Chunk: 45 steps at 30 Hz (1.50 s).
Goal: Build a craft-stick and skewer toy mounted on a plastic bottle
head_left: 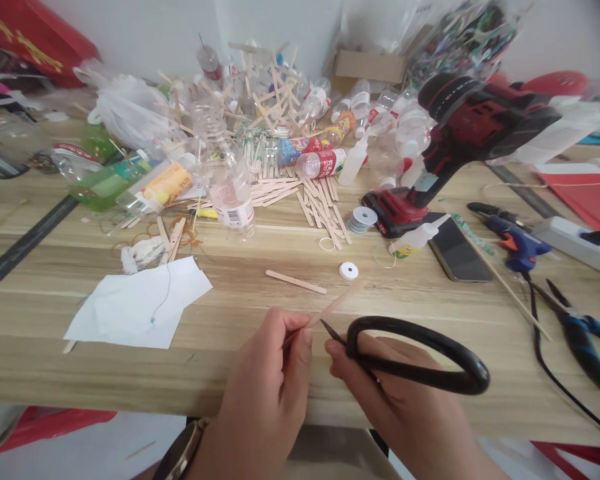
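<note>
A pale, flat wooden stick (337,304) is pinched between thumb and forefinger of the left hand (265,380), above a wood-grained tabletop (235,287). Black loop-handled scissors (353,343) are gripped in the right hand (405,403); fingertips could be nicked if the pointed tip is let slip.

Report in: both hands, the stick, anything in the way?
Left hand pinching wooden stick. Right hand gripping black-handled tool, likely scissors, tip close to wooden stick. Loose stick and white disc lying just beyond.
</note>
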{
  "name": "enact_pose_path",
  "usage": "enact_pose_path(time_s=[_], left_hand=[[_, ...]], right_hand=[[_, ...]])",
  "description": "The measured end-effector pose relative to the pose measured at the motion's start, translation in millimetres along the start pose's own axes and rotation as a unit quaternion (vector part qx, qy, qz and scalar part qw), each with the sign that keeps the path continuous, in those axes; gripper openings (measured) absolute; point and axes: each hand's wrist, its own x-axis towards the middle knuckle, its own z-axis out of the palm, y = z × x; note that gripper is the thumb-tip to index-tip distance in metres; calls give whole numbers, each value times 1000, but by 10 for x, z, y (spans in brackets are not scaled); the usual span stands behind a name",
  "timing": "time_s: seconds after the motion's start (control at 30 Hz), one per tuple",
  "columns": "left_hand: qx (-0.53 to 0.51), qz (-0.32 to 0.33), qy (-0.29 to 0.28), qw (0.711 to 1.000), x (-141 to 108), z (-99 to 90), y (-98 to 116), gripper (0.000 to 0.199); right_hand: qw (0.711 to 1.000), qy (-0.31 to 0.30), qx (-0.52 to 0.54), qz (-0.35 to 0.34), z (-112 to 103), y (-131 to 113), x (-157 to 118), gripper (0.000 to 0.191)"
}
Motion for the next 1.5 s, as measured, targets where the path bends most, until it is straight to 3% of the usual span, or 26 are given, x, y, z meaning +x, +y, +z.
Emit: enact_pose_path(time_s=[0.77,1.5], left_hand=[[42,5,-8,999,-27,-20,47,15],[76,30,-3,997,-34,-10,35,13]], right_hand=[[999,-1,-31,-25,-10,26,-22,40],[1000,-12,-25,-6,-27,18,-49,39]])
